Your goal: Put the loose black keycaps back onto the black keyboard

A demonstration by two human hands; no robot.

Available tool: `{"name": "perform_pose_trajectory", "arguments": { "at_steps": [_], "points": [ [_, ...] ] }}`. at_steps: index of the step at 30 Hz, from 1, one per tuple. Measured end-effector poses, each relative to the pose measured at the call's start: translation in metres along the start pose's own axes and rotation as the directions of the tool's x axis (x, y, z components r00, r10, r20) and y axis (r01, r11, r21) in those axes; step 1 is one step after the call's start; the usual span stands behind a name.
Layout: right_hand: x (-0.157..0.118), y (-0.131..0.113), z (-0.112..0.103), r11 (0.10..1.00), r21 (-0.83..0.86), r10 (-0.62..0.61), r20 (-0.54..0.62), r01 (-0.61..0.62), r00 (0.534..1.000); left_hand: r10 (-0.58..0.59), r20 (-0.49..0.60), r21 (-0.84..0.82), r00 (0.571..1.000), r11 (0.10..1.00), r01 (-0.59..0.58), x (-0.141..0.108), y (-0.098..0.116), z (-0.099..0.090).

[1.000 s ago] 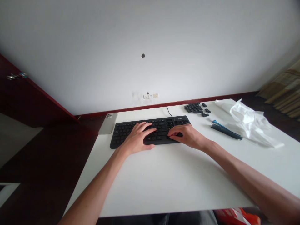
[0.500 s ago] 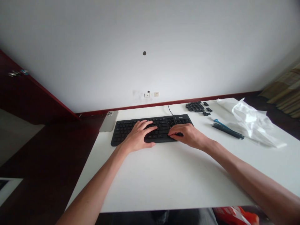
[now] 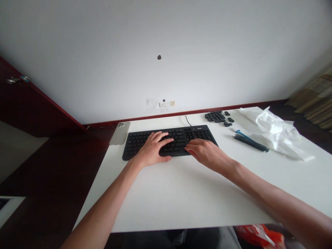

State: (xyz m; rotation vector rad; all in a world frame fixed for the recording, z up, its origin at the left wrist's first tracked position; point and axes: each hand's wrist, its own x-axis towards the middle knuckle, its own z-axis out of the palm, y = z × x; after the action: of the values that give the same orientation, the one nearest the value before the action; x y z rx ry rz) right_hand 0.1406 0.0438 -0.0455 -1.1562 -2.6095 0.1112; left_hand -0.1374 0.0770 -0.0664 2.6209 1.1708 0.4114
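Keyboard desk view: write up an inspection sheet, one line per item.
Surface: white desk; damage: nothing seen.
Job's things: black keyboard; loose black keycaps beyond its right end.
Clutter: phone left of the keyboard; crumpled white plastic bag and black-and-blue tool on the right.
Grippers: left hand and right hand rest on the keys, holding nothing.
Cables: thin black cable from keyboard toward the wall.
Surroundings: wall sockets behind the desk.
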Motion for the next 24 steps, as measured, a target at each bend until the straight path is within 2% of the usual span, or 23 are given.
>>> {"name": "perform_pose_trajectory", "arguments": {
  "at_steps": [4, 9, 13, 17, 19, 21, 24],
  "points": [
    [0.001, -0.018, -0.001, 0.983, -0.176, 0.053, 0.046, -0.044, 0.998, -0.003, 0.002, -0.005, 1.0, 1.0, 0.003, 0.0, -0.001, 0.0],
    [0.003, -0.019, 0.001, 0.988, -0.135, 0.085, 0.062, -0.076, 0.994, -0.004, 0.007, -0.01, 1.0, 1.0, 0.004, 0.001, -0.001, 0.002],
    [0.002, -0.003, 0.003, 0.994, 0.039, 0.107, -0.014, -0.106, 0.994, -0.016, 0.021, 0.005, 1.0, 1.0, 0.016, 0.0, 0.0, 0.0],
    [0.003, 0.032, -0.005, 0.981, 0.164, 0.121, -0.127, -0.1, 0.985, -0.023, 0.028, 0.019, 0.999, 1.0, 0.023, -0.001, 0.004, -0.003],
    [0.001, 0.058, -0.013, 0.973, 0.143, 0.211, -0.237, -0.181, 0.948, -0.014, 0.008, 0.024, 1.0, 1.0, 0.014, -0.001, 0.008, -0.004],
    [-0.004, 0.086, -0.02, 0.945, 0.084, 0.325, -0.337, -0.316, 0.884, 0.009, -0.023, 0.028, 1.0, 1.0, -0.008, 0.0, 0.015, -0.002],
    [-0.017, 0.127, -0.025, 0.86, 0.05, 0.482, -0.404, -0.508, 0.777, 0.06, -0.051, 0.043, 0.997, 0.997, -0.058, 0.002, 0.029, 0.003]
  ]
}}
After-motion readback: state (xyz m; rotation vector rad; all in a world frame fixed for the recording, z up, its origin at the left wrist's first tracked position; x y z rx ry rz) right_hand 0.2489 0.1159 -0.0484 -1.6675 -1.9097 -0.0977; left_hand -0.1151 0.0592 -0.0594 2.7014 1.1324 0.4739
